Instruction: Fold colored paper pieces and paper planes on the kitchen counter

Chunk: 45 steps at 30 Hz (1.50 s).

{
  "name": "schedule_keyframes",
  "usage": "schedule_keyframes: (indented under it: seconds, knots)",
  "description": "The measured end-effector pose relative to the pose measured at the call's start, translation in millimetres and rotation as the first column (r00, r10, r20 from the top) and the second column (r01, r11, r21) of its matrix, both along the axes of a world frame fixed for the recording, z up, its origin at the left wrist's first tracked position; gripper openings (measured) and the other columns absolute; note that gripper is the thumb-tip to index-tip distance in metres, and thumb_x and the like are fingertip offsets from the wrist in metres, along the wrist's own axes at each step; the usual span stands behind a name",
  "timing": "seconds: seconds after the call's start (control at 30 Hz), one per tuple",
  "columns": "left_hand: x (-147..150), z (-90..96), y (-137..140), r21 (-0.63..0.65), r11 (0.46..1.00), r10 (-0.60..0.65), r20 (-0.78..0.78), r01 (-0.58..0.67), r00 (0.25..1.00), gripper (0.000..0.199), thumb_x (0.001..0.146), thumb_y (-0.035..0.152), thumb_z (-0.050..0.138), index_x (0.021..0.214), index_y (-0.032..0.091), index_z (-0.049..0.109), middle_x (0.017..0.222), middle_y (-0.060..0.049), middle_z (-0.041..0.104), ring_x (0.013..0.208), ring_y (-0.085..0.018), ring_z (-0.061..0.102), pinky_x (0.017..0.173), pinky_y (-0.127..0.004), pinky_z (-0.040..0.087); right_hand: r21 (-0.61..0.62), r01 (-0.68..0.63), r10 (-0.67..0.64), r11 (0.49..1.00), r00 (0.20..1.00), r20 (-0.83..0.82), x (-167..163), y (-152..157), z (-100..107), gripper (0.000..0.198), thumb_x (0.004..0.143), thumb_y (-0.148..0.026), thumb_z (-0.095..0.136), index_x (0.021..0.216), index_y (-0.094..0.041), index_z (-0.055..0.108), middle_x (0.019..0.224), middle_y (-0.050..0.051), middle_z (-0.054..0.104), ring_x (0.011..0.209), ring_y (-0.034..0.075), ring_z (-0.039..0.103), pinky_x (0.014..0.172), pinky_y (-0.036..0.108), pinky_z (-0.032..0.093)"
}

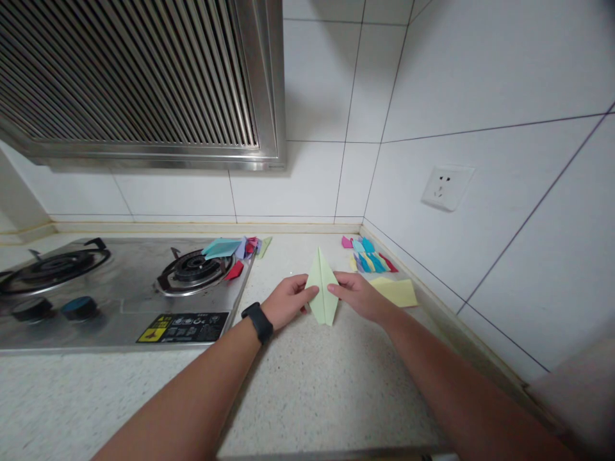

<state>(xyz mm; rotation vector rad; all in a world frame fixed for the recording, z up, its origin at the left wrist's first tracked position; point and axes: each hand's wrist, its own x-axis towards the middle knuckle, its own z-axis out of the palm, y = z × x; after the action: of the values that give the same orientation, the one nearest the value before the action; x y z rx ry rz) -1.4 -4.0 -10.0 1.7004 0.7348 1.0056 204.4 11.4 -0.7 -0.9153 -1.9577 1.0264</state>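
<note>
Nearest is the speckled pale bench, its front edge running along the bottom of the view. Two bare forearms reach in over it, and a black watch is strapped round the left wrist. The left hand and the right hand face each other across a folded pale green paper, each pinching one side of it, thumb on the front and fingers at the edge or behind. The paper is kite-shaped, its long tip pointing away from the person, with a crease down the middle and a narrow lower end; whether that end touches the bench I cannot tell.

Just beyond the right wrist lie yellow sheets, flat on the bench. To the left, the steel gas stove carries two dark knobs and a black and yellow label. Farther back, folded papers in light blue, lilac, red and green lie partly over the right burner and across the stove's edge. Opposite them, small blue, yellow, pink and red folded pieces sit close together near the side wall. Behind rise white tiles, with a socket on the right and a ridged range hood at upper left.
</note>
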Motion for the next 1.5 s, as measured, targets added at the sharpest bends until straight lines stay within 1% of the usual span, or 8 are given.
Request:
schedule_keyframes:
  seconds: [0.43, 0.63, 0.87, 1.17, 1.3, 1.5]
  knots:
    - [0.2, -2.1, 0.3, -0.018, 1.0, 0.007, 0.003, -0.007, 1.0, 0.039, 0.084, 0.047, 0.056, 0.101, 0.013, 0.064, 0.075, -0.002, 0.058, 0.06, -0.011, 0.05, 0.05, -0.021, 0.043, 0.023, 0.01, -0.01, 1.0, 1.0, -0.002, -0.2, 0.2, -0.1, 0.03, 0.082, -0.045, 0.057, 0.086, -0.018, 0.068, 0.076, 0.002, 0.062, 0.08, 0.02, 0.056, 0.072, 0.032, 0.045]
    - [0.1, -3.0, 0.8, -0.01, 1.0, 0.002, -0.003, -0.002, 1.0, 0.038, 0.084, 0.045, 0.056, 0.102, 0.012, 0.064, 0.075, -0.002, 0.057, 0.06, -0.011, 0.048, 0.05, -0.021, 0.042, 0.022, 0.002, -0.003, 1.0, 1.0, 0.017, -0.6, -0.9, 1.0, 0.029, 0.083, -0.044, 0.057, 0.084, -0.017, 0.066, 0.078, 0.002, 0.062, 0.078, 0.019, 0.056, 0.071, 0.03, 0.044]
    - [0.4, -1.9, -0.2, -0.003, 1.0, 0.002, -0.009, -0.002, 1.0, 0.038, 0.085, 0.046, 0.054, 0.102, 0.013, 0.064, 0.075, -0.002, 0.057, 0.059, -0.01, 0.048, 0.05, -0.021, 0.042, 0.015, 0.003, -0.003, 1.0, 1.0, 0.022, -0.9, -1.1, 0.3, 0.027, 0.082, -0.043, 0.058, 0.084, -0.018, 0.067, 0.075, 0.002, 0.062, 0.08, 0.02, 0.056, 0.072, 0.031, 0.044]
    - [0.0, -2.3, 0.9, 0.016, 1.0, 0.024, -0.026, -0.023, 0.999, 0.038, 0.084, 0.045, 0.056, 0.103, 0.013, 0.065, 0.075, -0.002, 0.058, 0.059, -0.011, 0.048, 0.051, -0.022, 0.042, -0.013, -0.024, 0.024, 1.0, 1.0, -0.012, -2.4, -1.7, 0.7, 0.022, 0.084, -0.04, 0.057, 0.082, -0.018, 0.06, 0.076, 0.0, 0.059, 0.079, 0.018, 0.055, 0.074, 0.029, 0.044]
    - [-0.2, -2.5, 1.0, 0.009, 1.0, -0.001, -0.021, 0.001, 1.0, 0.038, 0.085, 0.045, 0.055, 0.103, 0.013, 0.065, 0.076, -0.002, 0.058, 0.06, -0.011, 0.048, 0.052, -0.022, 0.042, -0.053, -0.028, 0.026, 0.998, 0.999, -0.023, -3.2, -2.3, 1.3, 0.022, 0.083, -0.04, 0.058, 0.085, -0.018, 0.062, 0.077, 0.001, 0.061, 0.077, 0.018, 0.055, 0.073, 0.029, 0.045]
    - [0.1, -2.5, 0.3, -0.012, 0.999, -0.04, -0.003, 0.04, 0.999, 0.037, 0.085, 0.043, 0.056, 0.105, 0.013, 0.065, 0.078, -0.003, 0.059, 0.062, -0.012, 0.051, 0.052, -0.023, 0.042, -0.086, -0.084, 0.079, 0.993, 0.995, -0.067, -3.0, -2.2, 0.5, 0.031, 0.082, -0.041, 0.06, 0.099, -0.015, 0.066, 0.084, 0.003, 0.065, 0.08, 0.018, 0.059, 0.077, 0.032, 0.046]
